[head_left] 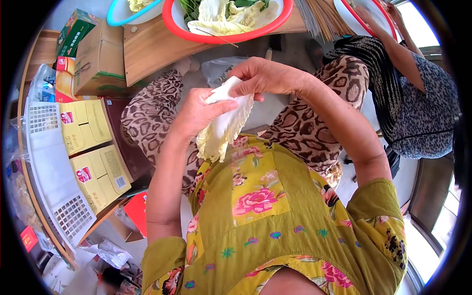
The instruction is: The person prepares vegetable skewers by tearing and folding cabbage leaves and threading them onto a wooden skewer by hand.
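White and pale yellow, a cabbage leaf hangs between both hands above the lap. Its long axis slants from upper right to lower left: the thick white rib end points away from the body toward the table, and the frilled yellow end points down at the floral shirt. The left hand pinches one side, its thumb flat across the leaf and its other fingers partly hidden. The right hand has its fingers bent closed on the white end, with little gap. Either side of the leaf are leopard-print trousers. Beyond, on the table, a red-rimmed basin carries more leaves and greens, near a bundle of thin sticks. Farther left stand cardboard boxes; at right, another person reaches to a second red-rimmed basin.
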A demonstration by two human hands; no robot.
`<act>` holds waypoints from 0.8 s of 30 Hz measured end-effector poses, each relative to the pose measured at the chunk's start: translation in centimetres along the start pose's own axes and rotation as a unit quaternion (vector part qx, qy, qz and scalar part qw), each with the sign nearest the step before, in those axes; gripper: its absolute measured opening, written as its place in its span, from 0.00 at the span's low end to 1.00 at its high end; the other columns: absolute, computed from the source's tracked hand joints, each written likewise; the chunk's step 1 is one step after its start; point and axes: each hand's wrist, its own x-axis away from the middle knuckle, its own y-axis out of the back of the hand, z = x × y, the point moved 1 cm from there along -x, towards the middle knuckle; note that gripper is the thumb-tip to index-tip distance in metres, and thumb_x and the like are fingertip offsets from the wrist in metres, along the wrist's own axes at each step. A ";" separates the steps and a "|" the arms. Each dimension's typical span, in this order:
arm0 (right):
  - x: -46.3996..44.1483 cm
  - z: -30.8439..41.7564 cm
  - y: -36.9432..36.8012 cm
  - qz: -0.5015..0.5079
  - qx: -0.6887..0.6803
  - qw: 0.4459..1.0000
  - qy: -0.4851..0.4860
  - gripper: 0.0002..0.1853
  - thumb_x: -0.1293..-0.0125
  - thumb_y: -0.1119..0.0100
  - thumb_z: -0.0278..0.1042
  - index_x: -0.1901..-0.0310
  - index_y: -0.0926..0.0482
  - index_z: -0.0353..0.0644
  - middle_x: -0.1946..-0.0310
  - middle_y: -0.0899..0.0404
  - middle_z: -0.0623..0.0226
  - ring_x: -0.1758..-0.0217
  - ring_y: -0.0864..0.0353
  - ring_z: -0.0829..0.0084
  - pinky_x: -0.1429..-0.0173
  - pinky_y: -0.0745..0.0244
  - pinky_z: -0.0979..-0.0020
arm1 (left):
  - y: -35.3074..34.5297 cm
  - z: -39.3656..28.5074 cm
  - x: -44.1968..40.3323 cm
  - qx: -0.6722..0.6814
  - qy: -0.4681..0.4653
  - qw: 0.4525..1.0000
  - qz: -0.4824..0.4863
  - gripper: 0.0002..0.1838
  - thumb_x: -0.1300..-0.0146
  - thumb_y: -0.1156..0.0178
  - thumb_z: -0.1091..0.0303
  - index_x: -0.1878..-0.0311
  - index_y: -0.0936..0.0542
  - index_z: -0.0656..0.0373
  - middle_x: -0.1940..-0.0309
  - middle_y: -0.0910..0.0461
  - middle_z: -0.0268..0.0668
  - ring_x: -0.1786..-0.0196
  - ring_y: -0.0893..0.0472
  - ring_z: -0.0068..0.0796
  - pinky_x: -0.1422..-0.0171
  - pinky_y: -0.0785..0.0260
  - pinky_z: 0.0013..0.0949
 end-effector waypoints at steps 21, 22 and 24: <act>-0.3 -3.8 -1.2 0.053 -0.282 0.955 -0.073 0.11 0.37 0.38 0.34 0.58 0.20 0.36 0.76 0.21 0.74 0.83 0.29 0.86 0.80 0.34 0.85 | 0.3 2.3 -0.1 -0.031 -0.041 0.998 0.028 0.11 0.46 0.30 0.68 0.62 0.17 0.65 0.69 0.18 0.29 0.67 0.24 0.13 0.61 0.31 0.22; -0.3 -4.0 -1.3 0.053 -0.282 0.955 -0.074 0.11 0.37 0.38 0.34 0.58 0.20 0.36 0.76 0.21 0.74 0.83 0.29 0.86 0.80 0.34 0.85 | 0.2 2.5 -0.1 -0.012 -0.035 0.999 0.019 0.11 0.46 0.30 0.69 0.62 0.17 0.64 0.68 0.18 0.29 0.67 0.24 0.13 0.61 0.31 0.22; -0.2 -4.4 -1.6 0.046 -0.299 0.951 -0.068 0.11 0.38 0.37 0.35 0.58 0.20 0.37 0.76 0.21 0.74 0.82 0.28 0.86 0.80 0.34 0.85 | 0.0 2.7 0.0 -0.018 -0.057 0.998 0.020 0.10 0.46 0.31 0.69 0.62 0.16 0.64 0.69 0.18 0.29 0.66 0.24 0.14 0.61 0.30 0.22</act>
